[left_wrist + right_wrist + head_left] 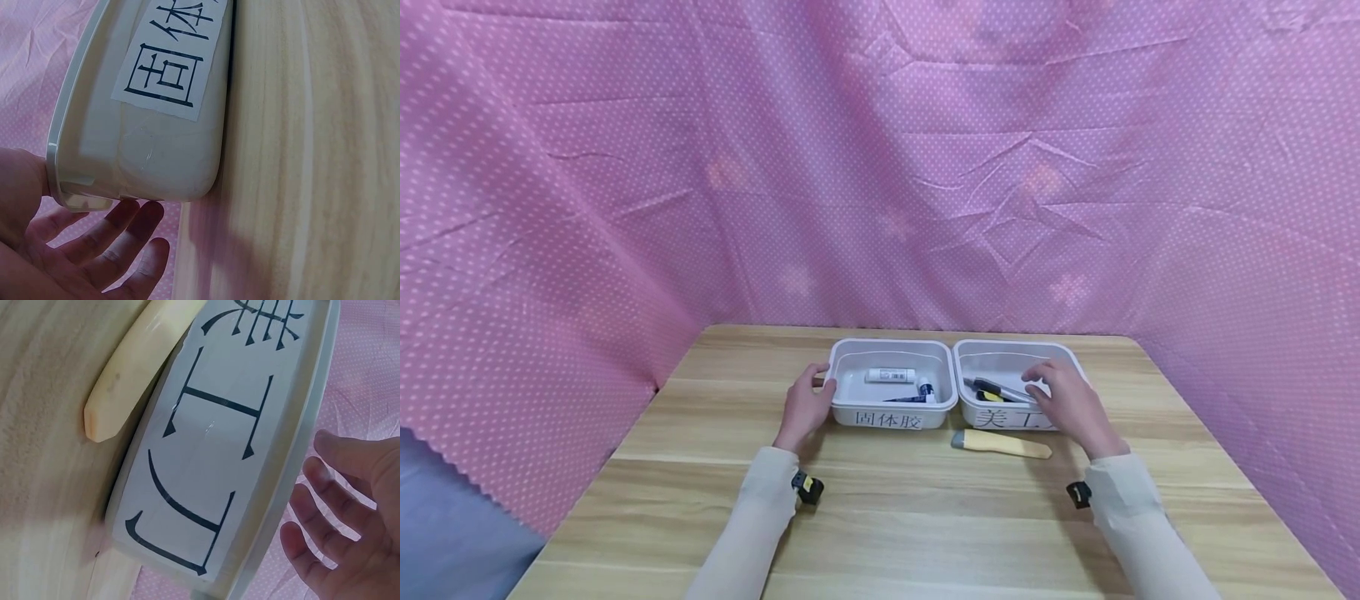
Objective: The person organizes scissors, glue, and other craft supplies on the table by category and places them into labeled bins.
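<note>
My left hand (805, 408) rests against the left end of a white bin (891, 340), its thumb at the rim and its fingertips against the outer wall in the left wrist view. Inside that bin lie a white glue stick (891, 375) and blue-and-white glue sticks (927, 389). Over the right side of a second white bin (1018, 343) hovers my right hand (1070, 404), fingers loosely bent with nothing between them. This bin contains a grey-and-black utility knife (997, 388) and a yellow-and-black one (988, 396). A pale yellow knife-like tool (1007, 443), grey at one end, lies before it.
Both bins stand side by side near the back of a wooden table (880, 533). Each bears a front paper label, such as the left one (887, 419). Pink dotted cloth (880, 167) hangs behind and along the sides.
</note>
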### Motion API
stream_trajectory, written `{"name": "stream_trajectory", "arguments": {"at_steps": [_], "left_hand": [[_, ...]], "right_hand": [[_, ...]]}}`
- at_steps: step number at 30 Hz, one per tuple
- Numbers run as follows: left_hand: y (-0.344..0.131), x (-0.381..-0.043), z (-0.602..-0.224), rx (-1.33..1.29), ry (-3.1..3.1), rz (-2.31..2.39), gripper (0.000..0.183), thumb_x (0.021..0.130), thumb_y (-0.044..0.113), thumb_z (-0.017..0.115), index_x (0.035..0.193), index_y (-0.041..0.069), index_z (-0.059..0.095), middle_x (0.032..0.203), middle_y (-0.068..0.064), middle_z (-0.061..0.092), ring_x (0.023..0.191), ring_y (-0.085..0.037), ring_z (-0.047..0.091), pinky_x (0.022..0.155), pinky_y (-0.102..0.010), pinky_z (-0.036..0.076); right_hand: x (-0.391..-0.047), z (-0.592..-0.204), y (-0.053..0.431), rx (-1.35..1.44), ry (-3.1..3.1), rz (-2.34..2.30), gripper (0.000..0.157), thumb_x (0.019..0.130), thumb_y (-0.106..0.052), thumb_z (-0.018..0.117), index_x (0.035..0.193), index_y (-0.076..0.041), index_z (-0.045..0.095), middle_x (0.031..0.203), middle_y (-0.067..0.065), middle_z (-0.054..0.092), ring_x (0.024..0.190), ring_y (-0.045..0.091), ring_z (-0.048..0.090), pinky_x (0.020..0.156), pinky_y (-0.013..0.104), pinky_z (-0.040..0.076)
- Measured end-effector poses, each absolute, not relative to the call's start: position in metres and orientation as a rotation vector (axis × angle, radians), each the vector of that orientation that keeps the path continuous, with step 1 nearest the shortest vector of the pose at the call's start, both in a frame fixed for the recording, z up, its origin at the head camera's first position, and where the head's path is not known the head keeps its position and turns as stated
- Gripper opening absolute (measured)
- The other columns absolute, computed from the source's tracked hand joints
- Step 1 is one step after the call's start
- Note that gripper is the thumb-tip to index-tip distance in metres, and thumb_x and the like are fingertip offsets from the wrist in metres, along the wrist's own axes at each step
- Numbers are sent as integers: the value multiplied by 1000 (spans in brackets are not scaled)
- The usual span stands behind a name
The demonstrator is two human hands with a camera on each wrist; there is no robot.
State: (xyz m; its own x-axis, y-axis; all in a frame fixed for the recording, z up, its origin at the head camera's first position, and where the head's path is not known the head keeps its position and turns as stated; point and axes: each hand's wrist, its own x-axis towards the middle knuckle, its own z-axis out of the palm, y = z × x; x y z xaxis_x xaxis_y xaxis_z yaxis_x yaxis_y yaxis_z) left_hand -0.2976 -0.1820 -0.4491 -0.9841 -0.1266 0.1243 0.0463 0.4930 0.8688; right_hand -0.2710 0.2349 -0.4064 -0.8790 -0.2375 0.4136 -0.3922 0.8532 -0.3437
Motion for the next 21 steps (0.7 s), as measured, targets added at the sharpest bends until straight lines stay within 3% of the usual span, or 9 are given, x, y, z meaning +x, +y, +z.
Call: {"name": "stream_trajectory", "arguments": {"at_steps": [21], "left_hand": [[-183, -299, -451, 63, -2557, -1496, 43, 103, 20, 56, 144, 7, 53, 132, -27, 62, 118, -40, 63, 97, -51, 56]], "right_hand": [[-242, -402, 223, 577, -2546, 597, 14, 90, 0, 74, 104, -1, 74, 103, 12, 72, 98, 32, 67, 85, 51, 56]]}}
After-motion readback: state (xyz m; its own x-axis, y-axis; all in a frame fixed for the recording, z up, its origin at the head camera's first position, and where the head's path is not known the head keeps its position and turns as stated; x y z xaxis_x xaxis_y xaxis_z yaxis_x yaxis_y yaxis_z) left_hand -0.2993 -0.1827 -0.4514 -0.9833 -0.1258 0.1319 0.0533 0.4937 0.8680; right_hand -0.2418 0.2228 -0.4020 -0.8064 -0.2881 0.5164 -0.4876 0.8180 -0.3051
